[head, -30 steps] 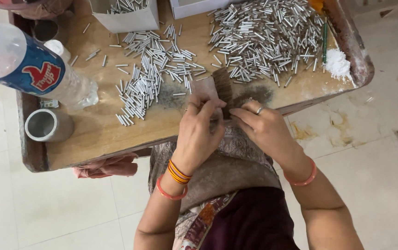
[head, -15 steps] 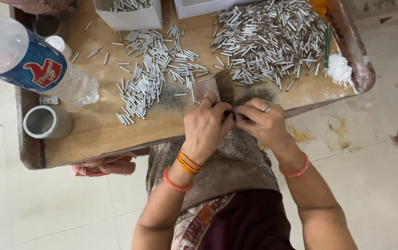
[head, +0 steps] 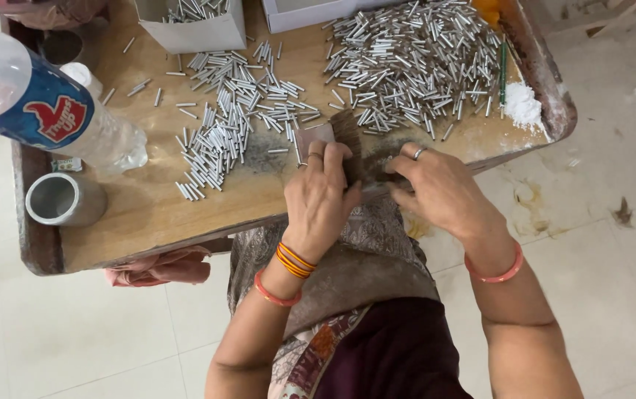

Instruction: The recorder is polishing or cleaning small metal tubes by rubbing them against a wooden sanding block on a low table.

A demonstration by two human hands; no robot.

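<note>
Since a second ago the two hands have slid forward from the near edge of the counter [head: 155, 214] and now lie flat over the work. The brown bundle that was raised between the fingertips is pressed down on the wood, so the work has passed from picking up to pressing or rolling in place.

The left hand [head: 321, 196] lies palm down with fingers spread. It covers the near half of a small pale card [head: 310, 137] and the left side of the dark brown bundle [head: 349, 140], which looks like a tuft of fine sticks or fibres, though the view is too coarse to be sure. The right hand [head: 436, 188] comes in from the right, its ringed fingers curled onto the bundle's other end. Both hands bear down on it; neither is clenched. Wrists are low, forearms angled inward over the lap.

The bundle sits at the counter's near middle, between the left heap of short metal tubes [head: 233, 129] and the larger right heap [head: 414, 63]. A plastic bottle [head: 44, 107] and a metal cup [head: 63, 199] stand well apart at the left.
</note>
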